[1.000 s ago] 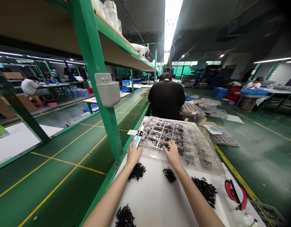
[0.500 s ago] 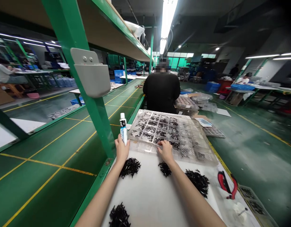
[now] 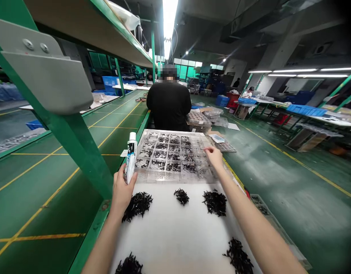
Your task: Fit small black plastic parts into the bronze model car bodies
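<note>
In my left hand [image 3: 123, 190] is a white glue-style tube [image 3: 131, 160] with a blue and black label, its white cap pointing up. My fingers are closed round its lower part, at the near left corner of a clear compartment tray [image 3: 164, 176]. Many compartments hold small black parts [image 3: 173, 156]. Over the tray's right side, my right hand [image 3: 215, 156] is closed, thumb and forefinger pinched together; I cannot make out what is between them. Nearer to me, several piles of black parts [image 3: 215, 202] lie on the white work surface [image 3: 175, 232].
A green post [image 3: 78, 148] with a grey holder [image 3: 50, 82] stands at the left, beside a green conveyor belt [image 3: 64, 190] with yellow lines. A person in black [image 3: 168, 104] sits beyond the tray. More trays [image 3: 198, 118] are stacked behind at the right.
My right hand has moved from the tray's near edge to its right side. The left hand still holds the tube. The view has swung right, and the red-handled pliers are now mostly hidden behind my right arm.
</note>
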`<state>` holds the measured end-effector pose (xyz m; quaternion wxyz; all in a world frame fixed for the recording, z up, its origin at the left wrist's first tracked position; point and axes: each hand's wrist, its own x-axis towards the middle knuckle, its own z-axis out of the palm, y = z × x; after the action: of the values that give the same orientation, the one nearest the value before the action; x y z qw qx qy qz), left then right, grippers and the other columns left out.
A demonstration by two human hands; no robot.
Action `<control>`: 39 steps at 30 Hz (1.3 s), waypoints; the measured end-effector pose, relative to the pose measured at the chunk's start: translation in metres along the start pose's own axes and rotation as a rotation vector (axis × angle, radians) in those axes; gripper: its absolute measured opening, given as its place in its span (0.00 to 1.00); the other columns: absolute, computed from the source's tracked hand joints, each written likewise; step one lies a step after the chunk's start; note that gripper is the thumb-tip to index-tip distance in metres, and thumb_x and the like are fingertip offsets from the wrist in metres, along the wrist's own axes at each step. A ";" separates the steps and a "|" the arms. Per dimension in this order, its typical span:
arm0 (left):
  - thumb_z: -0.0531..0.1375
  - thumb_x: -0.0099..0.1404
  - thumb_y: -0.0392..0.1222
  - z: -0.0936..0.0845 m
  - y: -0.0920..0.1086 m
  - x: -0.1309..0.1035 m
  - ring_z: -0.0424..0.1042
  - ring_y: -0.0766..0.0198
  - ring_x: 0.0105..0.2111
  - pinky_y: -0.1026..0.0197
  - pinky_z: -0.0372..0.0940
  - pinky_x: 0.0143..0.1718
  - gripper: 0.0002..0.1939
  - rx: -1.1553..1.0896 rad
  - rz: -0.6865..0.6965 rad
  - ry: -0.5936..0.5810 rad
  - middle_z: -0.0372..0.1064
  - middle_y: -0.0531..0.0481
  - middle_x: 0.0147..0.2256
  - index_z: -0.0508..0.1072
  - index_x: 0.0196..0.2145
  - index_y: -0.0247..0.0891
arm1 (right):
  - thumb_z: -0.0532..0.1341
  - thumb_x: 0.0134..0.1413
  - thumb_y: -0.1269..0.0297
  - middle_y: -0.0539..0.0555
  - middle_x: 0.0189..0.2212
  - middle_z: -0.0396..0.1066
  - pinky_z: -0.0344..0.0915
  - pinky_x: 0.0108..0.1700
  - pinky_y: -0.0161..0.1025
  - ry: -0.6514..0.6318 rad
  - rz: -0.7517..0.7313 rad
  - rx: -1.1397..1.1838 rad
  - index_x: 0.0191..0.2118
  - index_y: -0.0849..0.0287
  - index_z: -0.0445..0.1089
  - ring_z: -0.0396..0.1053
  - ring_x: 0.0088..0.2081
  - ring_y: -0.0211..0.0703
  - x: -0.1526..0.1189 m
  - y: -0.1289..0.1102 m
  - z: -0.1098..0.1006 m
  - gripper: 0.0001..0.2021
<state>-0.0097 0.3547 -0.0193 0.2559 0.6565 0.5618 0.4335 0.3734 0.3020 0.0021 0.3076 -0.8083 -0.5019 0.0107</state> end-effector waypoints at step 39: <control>0.58 0.58 0.52 -0.007 0.019 -0.003 0.68 0.46 0.51 0.50 0.64 0.57 0.38 0.104 -0.027 -0.133 0.63 0.39 0.49 0.63 0.64 0.34 | 0.60 0.67 0.58 0.55 0.45 0.71 0.69 0.51 0.51 -0.050 -0.340 -0.438 0.47 0.61 0.70 0.71 0.46 0.47 -0.058 0.005 0.080 0.12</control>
<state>-0.0059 0.3468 -0.0012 0.2641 0.6885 0.5740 0.3558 0.3228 0.2914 -0.0822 0.1105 -0.7592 -0.6282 -0.1299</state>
